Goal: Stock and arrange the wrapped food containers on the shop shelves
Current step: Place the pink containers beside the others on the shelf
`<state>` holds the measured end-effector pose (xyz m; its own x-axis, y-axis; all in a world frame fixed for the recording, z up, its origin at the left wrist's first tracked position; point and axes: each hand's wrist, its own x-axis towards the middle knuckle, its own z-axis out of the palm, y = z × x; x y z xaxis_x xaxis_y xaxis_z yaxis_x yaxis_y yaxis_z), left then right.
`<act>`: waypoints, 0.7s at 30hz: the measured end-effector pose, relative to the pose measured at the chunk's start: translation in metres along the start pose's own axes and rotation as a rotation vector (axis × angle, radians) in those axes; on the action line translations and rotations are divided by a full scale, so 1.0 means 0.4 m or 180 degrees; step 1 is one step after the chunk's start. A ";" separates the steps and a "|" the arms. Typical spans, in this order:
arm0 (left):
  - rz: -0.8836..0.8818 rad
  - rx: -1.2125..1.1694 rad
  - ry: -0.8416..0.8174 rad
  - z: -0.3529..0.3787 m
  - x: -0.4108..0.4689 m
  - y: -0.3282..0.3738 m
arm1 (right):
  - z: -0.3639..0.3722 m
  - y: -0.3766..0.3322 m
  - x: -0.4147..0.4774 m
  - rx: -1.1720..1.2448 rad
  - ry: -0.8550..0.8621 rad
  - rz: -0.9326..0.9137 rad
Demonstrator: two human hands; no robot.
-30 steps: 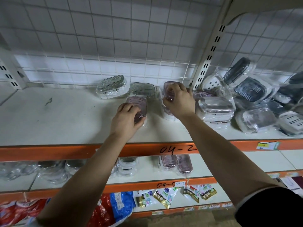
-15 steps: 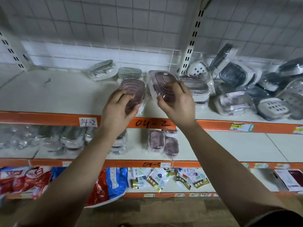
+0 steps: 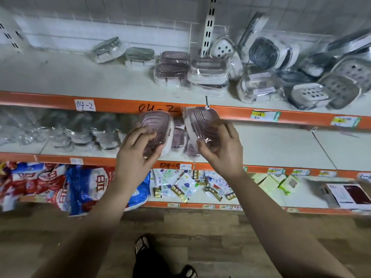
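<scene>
Holding one wrapped pink container in each hand here, out in front of the shelving and level with the gap between the top and middle shelves. The left hand has its fingers curled over the left pink container, thumb tucked under it, so it's properly clamped. The right hand cups the right pink container from below, fingers spread loosely along its side, plastic wrap crinkling at the palm. The two containers sit just beside each other, not touching as far as I can tell.

Up on the top shelf there's a stack of matching pink containers next to a clear wrapped tub, and a messy pile of grey and white ones further right. More pink ones sit on the middle shelf behind the hands. The orange shelf edge has "04-2" written on it. Bottom shelf holds snack bags.
</scene>
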<state>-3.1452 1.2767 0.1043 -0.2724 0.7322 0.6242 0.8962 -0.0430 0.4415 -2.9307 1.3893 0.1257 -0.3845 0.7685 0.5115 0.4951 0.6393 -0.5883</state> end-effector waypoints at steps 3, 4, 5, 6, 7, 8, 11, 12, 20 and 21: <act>-0.0125 -0.0044 -0.0220 0.048 -0.066 0.001 | 0.036 0.061 -0.074 -0.0183 -0.0023 -0.0064; -0.0178 -0.0060 -0.0295 0.066 -0.084 -0.002 | 0.055 0.085 -0.095 -0.0213 -0.0094 -0.0022; -0.0234 -0.0086 -0.0363 0.083 -0.098 -0.005 | 0.073 0.108 -0.111 -0.0234 -0.0203 0.0058; -0.0325 -0.0122 -0.0447 0.105 -0.114 -0.013 | 0.097 0.138 -0.128 -0.0258 -0.0347 0.0184; -0.0424 -0.0156 -0.0530 0.126 -0.126 -0.021 | 0.120 0.165 -0.140 -0.0295 -0.0487 0.0318; -0.0511 -0.0161 -0.0614 0.148 -0.137 -0.034 | 0.146 0.193 -0.150 -0.0354 -0.0621 0.0447; -0.0656 -0.0061 -0.0760 0.210 -0.162 -0.088 | 0.219 0.265 -0.153 -0.0514 -0.0864 0.0647; -0.0668 -0.0025 -0.0774 0.228 -0.167 -0.108 | 0.243 0.286 -0.146 -0.0544 -0.0887 0.0646; -0.0640 -0.0076 -0.0489 0.377 -0.172 -0.263 | 0.453 0.483 -0.028 -0.1167 -0.1024 0.0207; -0.0651 -0.0079 -0.0492 0.391 -0.173 -0.276 | 0.475 0.498 -0.012 -0.1203 -0.1004 0.0232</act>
<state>-3.1706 1.3369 -0.0886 -0.3887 0.8226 0.4151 0.8185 0.1014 0.5654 -2.9783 1.5180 -0.1130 -0.5264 0.8189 0.2288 0.7548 0.5739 -0.3175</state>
